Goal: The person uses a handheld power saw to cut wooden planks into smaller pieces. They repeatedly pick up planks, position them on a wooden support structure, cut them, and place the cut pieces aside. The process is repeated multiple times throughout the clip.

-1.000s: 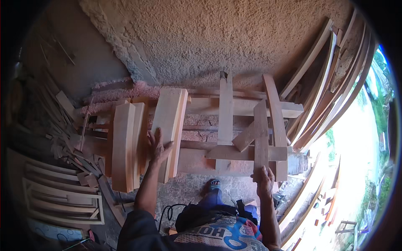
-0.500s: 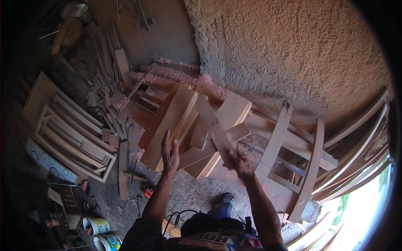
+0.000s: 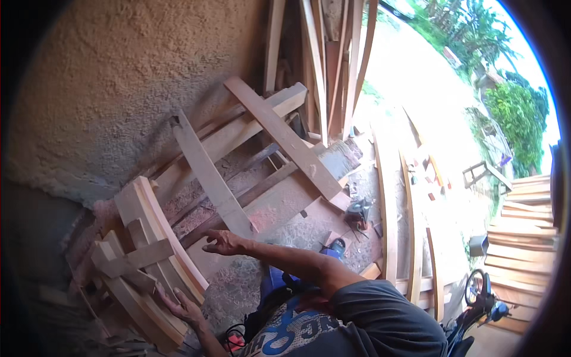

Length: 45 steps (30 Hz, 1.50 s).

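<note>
My left hand (image 3: 179, 306) has its fingers spread and holds nothing I can see. It is beside a stack of thick pale planks (image 3: 156, 208), at or just over their near edge. My right hand (image 3: 222, 243) is in the air to the right of the stack, fingers apart with nothing in them, near the lower end of a crosswise beam (image 3: 205, 163). A short flat board (image 3: 134, 259) lies across the planks, and another small wood piece (image 3: 138, 231) sits beside it.
A second crosswise beam (image 3: 285, 140) rests on long timbers by the rough wall (image 3: 131, 77). A dark power tool (image 3: 358, 213) sits on the dusty floor. Long boards (image 3: 386, 208) extend to the right. A motorbike (image 3: 480, 303) stands at the lower right near more stacked planks (image 3: 517, 256).
The view has swung to the right, toward the bright outdoor area. My right hand has let go of the short board and moved away from the stack. My left hand stays open.
</note>
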Tool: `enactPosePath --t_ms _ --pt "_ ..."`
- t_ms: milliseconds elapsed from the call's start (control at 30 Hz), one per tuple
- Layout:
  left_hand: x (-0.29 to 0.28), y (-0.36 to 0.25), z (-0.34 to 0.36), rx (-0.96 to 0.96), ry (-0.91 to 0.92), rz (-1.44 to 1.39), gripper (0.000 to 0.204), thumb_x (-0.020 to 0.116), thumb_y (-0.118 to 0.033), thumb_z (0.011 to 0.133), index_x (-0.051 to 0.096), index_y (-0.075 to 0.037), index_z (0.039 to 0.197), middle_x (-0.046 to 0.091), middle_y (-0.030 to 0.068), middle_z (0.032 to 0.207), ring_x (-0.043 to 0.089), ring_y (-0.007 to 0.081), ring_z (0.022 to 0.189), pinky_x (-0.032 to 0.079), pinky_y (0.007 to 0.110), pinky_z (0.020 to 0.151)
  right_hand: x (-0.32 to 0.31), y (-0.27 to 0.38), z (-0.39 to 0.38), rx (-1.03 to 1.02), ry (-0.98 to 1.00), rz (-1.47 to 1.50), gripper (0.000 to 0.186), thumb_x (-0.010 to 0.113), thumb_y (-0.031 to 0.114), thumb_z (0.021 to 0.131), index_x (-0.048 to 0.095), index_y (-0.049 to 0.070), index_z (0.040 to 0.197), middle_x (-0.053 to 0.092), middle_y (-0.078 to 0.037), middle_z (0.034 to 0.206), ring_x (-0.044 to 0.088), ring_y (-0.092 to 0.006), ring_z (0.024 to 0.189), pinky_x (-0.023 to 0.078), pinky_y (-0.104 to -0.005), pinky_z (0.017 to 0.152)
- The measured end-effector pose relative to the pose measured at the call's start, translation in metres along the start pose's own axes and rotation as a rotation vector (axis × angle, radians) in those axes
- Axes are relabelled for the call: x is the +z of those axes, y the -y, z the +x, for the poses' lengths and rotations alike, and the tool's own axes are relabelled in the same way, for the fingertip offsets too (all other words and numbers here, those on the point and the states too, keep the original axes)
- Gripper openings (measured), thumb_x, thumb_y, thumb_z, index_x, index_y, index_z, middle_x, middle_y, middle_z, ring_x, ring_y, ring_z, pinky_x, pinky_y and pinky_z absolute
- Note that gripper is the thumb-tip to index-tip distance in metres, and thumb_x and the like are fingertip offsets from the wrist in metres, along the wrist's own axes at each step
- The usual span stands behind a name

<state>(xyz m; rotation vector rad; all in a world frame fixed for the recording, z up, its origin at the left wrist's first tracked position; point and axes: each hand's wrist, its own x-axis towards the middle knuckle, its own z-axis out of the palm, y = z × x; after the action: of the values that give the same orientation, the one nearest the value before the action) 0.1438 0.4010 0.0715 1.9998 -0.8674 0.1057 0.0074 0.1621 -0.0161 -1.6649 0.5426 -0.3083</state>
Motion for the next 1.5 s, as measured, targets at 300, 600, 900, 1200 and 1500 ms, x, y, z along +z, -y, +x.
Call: enactPosePath --t_ms 300,600,900,1200,1500 --pt "0.172 -0.125 0.023 0.536 0.817 -0.25 0.053 0.053 -0.016 0.102 0.043 0.004 0.15 0.05 0.0247 0.148 0.049 0.0375 0.138 0.037 0.047 0.117 -0.066 -0.163 -0.402 0.873 -1.092 -0.039 0.058 0.066 0.044 0.09 0.066 0.002 0.13 0.07 -0.025 0.121 0.068 -0.0367 0.114 0.054 -0.0451 0.097" --pt "0.275 -0.289 -0.084 0.702 1.334 -0.36 0.052 0.051 -0.01 0.102 0.042 0.002 0.153 0.051 0.0207 0.15 0.049 0.0298 0.14 0.033 0.042 0.119 0.186 -0.216 -0.601 1.378 -1.849 1.059 0.033 0.061 0.026 0.093 0.072 0.006 0.116 0.075 -0.012 0.088 0.071 -0.0214 0.064 0.058 -0.0348 0.059" --pt "0.296 -0.323 -0.249 1.513 2.183 -0.003 0.057 0.064 -0.022 0.097 0.049 -0.005 0.149 0.063 0.0235 0.135 0.061 0.0381 0.123 0.047 0.044 0.107 0.3 -0.163 -0.516 1.134 -2.222 1.563 0.028 0.061 0.024 0.097 0.072 0.006 0.116 0.07 -0.009 0.084 0.072 -0.0231 0.075 0.058 -0.0378 0.058" --pt "0.312 -0.311 -0.288 2.049 2.22 0.171 0.059 0.064 -0.034 0.095 0.052 -0.007 0.146 0.063 0.0224 0.135 0.059 0.0409 0.124 0.046 0.047 0.106 0.418 -0.164 -0.281 1.384 -2.11 1.226 0.034 0.061 0.028 0.093 0.068 0.009 0.121 0.072 -0.013 0.097 0.073 -0.0295 0.08 0.057 -0.0432 0.066" --pt "0.283 -0.26 -0.303 2.066 2.265 0.254 0.058 0.064 -0.034 0.096 0.054 -0.007 0.145 0.065 0.024 0.133 0.059 0.0415 0.124 0.046 0.048 0.107 0.527 -0.138 -0.269 1.152 -2.295 1.762 0.027 0.061 0.027 0.096 0.068 0.011 0.117 0.069 -0.011 0.094 0.07 -0.0288 0.079 0.056 -0.0444 0.064"
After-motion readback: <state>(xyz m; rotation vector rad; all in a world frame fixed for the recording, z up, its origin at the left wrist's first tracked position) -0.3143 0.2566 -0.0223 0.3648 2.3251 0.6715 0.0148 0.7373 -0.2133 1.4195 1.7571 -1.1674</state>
